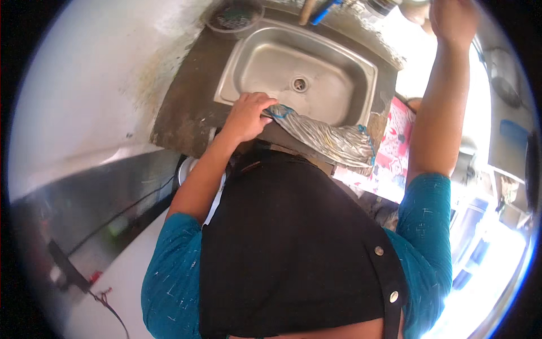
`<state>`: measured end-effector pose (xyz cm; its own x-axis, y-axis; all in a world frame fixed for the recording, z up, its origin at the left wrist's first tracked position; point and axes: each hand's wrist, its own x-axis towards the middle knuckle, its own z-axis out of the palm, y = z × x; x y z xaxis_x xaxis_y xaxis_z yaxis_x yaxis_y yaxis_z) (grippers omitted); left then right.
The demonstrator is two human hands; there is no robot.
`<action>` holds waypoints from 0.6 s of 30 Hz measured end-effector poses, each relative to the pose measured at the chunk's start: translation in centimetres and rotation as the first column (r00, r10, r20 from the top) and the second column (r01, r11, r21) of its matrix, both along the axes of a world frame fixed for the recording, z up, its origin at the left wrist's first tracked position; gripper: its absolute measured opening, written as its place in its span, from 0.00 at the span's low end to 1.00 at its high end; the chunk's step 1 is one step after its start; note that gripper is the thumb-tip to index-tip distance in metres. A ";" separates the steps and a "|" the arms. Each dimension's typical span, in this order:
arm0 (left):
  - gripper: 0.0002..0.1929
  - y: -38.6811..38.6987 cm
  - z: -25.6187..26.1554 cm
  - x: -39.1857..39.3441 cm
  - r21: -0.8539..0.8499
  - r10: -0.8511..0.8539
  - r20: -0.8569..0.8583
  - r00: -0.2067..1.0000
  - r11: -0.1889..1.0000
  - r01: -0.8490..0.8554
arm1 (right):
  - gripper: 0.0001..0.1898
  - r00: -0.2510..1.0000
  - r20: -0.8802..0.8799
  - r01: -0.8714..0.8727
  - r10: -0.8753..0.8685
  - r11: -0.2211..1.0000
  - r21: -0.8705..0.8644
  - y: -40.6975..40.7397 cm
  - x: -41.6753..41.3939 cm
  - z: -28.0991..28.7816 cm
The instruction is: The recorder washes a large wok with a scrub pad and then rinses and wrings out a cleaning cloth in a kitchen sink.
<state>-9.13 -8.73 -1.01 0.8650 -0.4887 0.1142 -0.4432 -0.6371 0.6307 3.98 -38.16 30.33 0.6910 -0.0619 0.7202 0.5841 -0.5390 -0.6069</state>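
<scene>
A grey cloth (326, 137) with blue stitched edges lies bunched along the front rim of a stainless steel sink (292, 63). My left hand (252, 114) is at the sink's near left corner, with the cloth's left end between thumb and fingers. The basin holds no dishes, and its drain (300, 84) shows in the middle. Far out to the upper right reaches my right hand (455, 21), seen from the back at the picture's rim. Its fingers are largely hidden, and whether it holds anything is unclear.
A clear round plastic tub (234, 17) stands on the dark counter (199, 80) at the back left. Behind the sink are a wooden handle (306, 12), a blue-handled item (325, 12) and a jar (381, 6). A pink-and-white patterned cover (394, 144) lies to the right.
</scene>
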 end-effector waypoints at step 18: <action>0.10 5.2 -2.4 -0.8 0.112 -0.216 -0.331 0.919 0.958 0.265 | 0.09 0.750 -0.559 0.030 -0.352 0.864 -0.503 -7.8 -21.7 -35.2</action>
<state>-9.90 -3.53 -3.39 0.6985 -0.6762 -0.2339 -0.3917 -0.6350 0.6659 -17.71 -45.94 -4.83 0.9922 -0.0368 0.1189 0.0215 -0.8901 -0.4552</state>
